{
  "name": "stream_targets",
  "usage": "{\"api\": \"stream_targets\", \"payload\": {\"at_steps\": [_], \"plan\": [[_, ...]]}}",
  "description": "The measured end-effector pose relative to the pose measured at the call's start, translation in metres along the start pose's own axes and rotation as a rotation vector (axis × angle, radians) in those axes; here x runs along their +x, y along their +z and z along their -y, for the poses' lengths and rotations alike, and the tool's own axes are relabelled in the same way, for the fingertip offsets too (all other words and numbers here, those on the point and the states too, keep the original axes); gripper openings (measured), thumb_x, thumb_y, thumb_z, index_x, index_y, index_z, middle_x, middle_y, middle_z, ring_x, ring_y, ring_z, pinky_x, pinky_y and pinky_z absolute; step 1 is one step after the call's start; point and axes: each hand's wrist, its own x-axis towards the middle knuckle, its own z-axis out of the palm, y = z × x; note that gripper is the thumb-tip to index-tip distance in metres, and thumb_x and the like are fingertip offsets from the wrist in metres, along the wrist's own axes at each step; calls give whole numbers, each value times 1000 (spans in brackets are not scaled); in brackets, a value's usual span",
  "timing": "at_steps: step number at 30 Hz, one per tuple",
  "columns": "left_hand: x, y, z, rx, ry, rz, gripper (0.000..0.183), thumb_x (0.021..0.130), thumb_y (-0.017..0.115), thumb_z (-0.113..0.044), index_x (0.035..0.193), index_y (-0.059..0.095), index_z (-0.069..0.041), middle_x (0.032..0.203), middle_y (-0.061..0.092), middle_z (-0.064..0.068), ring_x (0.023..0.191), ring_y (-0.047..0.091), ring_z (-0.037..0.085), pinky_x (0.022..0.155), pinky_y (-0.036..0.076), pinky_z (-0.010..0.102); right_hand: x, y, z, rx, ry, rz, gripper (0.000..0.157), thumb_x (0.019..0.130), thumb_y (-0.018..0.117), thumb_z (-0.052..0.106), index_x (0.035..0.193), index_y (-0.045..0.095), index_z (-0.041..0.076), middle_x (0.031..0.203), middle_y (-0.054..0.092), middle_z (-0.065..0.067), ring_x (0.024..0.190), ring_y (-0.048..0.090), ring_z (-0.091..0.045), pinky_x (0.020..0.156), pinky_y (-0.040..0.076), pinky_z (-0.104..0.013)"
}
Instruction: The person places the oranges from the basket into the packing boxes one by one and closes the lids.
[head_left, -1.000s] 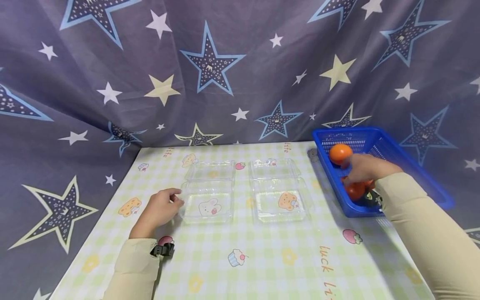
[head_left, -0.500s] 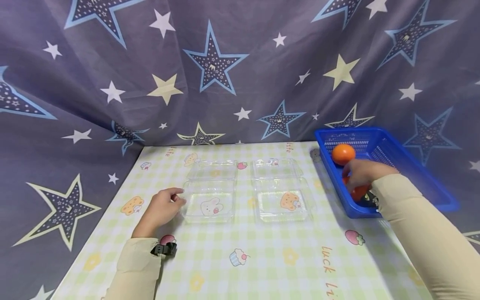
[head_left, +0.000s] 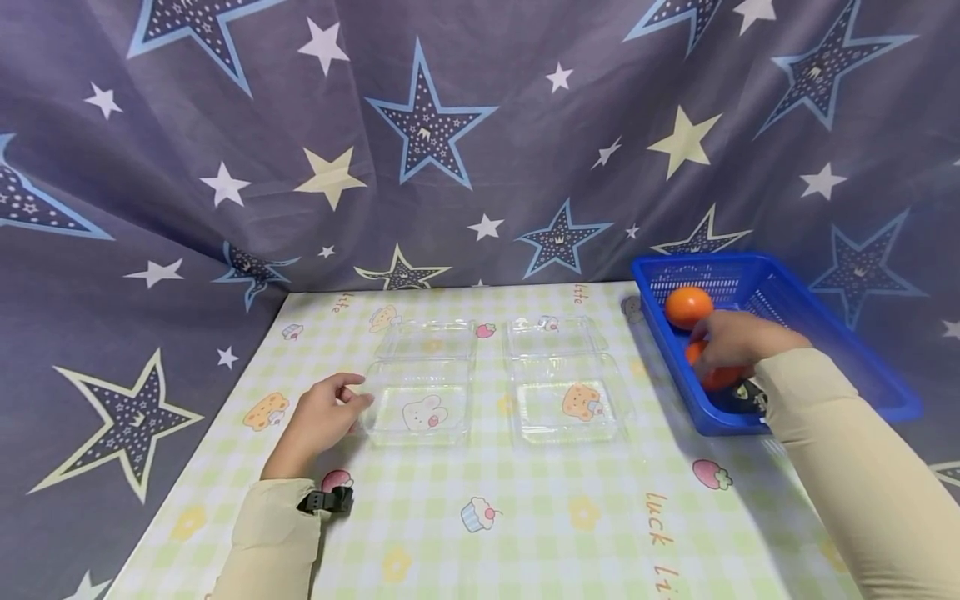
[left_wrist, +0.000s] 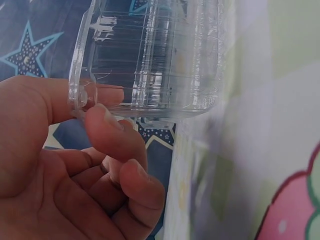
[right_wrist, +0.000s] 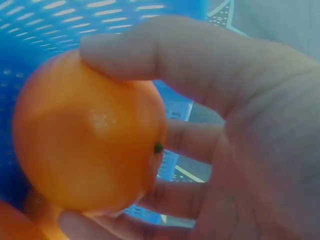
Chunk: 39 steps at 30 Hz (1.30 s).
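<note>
In the head view, my left hand (head_left: 322,417) is at the left side of an unfolded clear plastic clamshell box (head_left: 420,433). The left wrist view shows thumb and index finger pinching the rim of that box (left_wrist: 150,65), the other fingers curled below. Inside the blue basket (head_left: 678,379) at the right, my right hand (head_left: 746,337) grips an orange (right_wrist: 90,135) with a small green stem spot. Its thumb lies across the top, fingers round the other side. Another orange (head_left: 688,308) sits behind that hand, and more orange-red fruit (right_wrist: 17,225) lies below it.
A second unfolded clear clamshell box (head_left: 566,429) lies to the right of the first, on a green checked tablecloth (head_left: 540,550). A dark curtain with stars (head_left: 480,150) hangs behind the table. The basket stands at the table's right back edge.
My right hand has shifted slightly within the basket and its fingers have closed round an orange, now showing beneath the fingertips. My left hand stays at the left box.
</note>
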Motion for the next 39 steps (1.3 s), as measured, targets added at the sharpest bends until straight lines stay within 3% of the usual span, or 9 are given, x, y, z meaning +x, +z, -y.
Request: {"api": "stream_targets", "payload": {"at_steps": [6,11,16,24,29,35,39], "plan": [[-2,0,0,-48,-6,-14,44,92,59,-37,126,52,-10,92,58,10,59,63,23,56,50,33,-8,-7,0,-8,2,-61,65,66,81,44,114,60,5,90,61,-9,78,55,-25,61,46,-33],[-3,1,-2,-77,-12,-31,36,93,58,-28,124,52,-9,87,58,11,58,63,25,54,50,33,-12,-13,-1,-42,-18,-111,58,70,77,46,109,60,6,91,61,-9,79,56,-26,62,45,-34],[-3,2,-2,-83,-8,-46,34,93,58,-23,123,53,-8,85,59,10,56,62,24,53,50,33,-18,-20,6,-84,-34,-159,64,71,76,49,115,59,5,97,61,-10,84,56,-28,68,44,-37],[-4,3,-2,-91,7,-35,34,94,57,-26,123,52,-8,86,61,15,53,61,22,54,49,34,-30,-25,18,-73,-23,-213,59,71,76,49,110,60,7,91,61,-8,80,55,-25,62,43,-34],[-4,3,-3,-88,2,-32,36,94,56,-26,125,52,-9,88,62,16,54,62,22,55,48,33,-37,-29,31,-20,-16,-246,67,71,75,52,121,57,11,99,61,-9,79,57,-27,62,46,-35],[-5,2,-3,-87,-8,-20,40,94,56,-27,129,51,-8,90,62,17,56,63,25,53,47,32,-41,-27,52,-28,-28,-305,61,72,74,52,115,58,12,92,60,-8,79,54,-26,56,44,-35],[-4,2,-1,-85,-2,-21,39,94,57,-27,128,53,-9,90,62,16,56,63,25,51,46,31,-40,-23,68,-1,-20,-300,60,73,74,47,117,54,12,91,59,-10,70,54,-25,49,45,-34]]}}
